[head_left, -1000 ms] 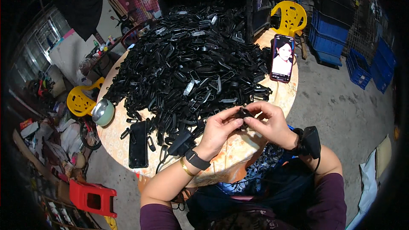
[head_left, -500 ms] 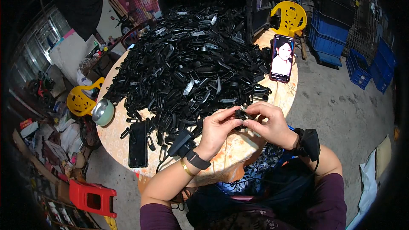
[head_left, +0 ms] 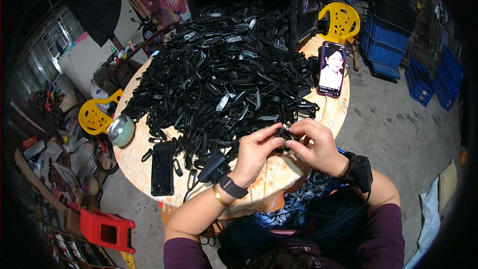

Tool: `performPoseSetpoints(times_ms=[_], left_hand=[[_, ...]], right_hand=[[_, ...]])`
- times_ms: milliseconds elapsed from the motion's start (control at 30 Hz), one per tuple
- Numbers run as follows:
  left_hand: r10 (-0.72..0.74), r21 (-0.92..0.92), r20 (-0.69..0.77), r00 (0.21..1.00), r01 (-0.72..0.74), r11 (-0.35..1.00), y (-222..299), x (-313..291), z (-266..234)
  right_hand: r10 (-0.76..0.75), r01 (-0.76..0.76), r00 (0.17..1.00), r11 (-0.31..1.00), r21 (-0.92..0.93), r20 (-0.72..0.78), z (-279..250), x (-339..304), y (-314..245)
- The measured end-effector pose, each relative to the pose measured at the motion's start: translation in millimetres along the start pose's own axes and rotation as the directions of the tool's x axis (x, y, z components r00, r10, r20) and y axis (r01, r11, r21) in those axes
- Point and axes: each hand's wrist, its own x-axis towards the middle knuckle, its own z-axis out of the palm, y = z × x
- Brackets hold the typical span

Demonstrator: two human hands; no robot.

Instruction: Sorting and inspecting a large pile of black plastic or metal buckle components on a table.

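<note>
Above the near edge of the round table (head_left: pixel 133 169), my left hand (head_left: pixel 251 155) and my right hand (head_left: pixel 318 150) meet with their fingertips pinched. Between them is a small black plastic piece (head_left: pixel 283 133), partly covered by the fingers; its exact kind does not show. Just beyond the hands rises a large heap of black plastic loop-shaped parts (head_left: pixel 214 84), some with pale shiny faces. A few loose loops (head_left: pixel 178 168) lie left of my left hand. Both wrists carry strapped black devices, one of them (head_left: pixel 362 172) on the right.
A dark phone (head_left: pixel 162 169) lies flat at the table's near left, beside a metal bowl (head_left: pixel 121 130). Another phone (head_left: pixel 331 69) with a lit screen stands at the right. Around the table are yellow chairs (head_left: pixel 339 22), a red stool (head_left: pixel 107 229) and blue crates (head_left: pixel 383 45).
The whole view has shifted very slightly. My fingers have moved a little around the black piece, and both hands stay together in the same place.
</note>
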Motion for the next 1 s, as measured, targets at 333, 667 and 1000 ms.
performPoseSetpoints(times_ms=[333,667,1000], left_hand=[[0.011,-0.014,0.046,0.999,-0.01,1.0,5.2,0.6,0.8],[0.217,0.287,0.227,0.949,-0.278,0.917,18.7,-1.1,-9.2],[0.685,0.963,-0.065,0.725,-0.135,0.233,31.1,40.5,-69.4]], right_hand=[[0.029,-0.027,0.999,0.992,-0.121,0.012,1.3,2.2,-3.7],[-0.028,0.032,0.992,0.999,-0.03,0.126,2.8,-5.0,4.0],[0.064,0.078,0.718,0.982,-0.171,0.693,-37.6,3.6,-3.8]])
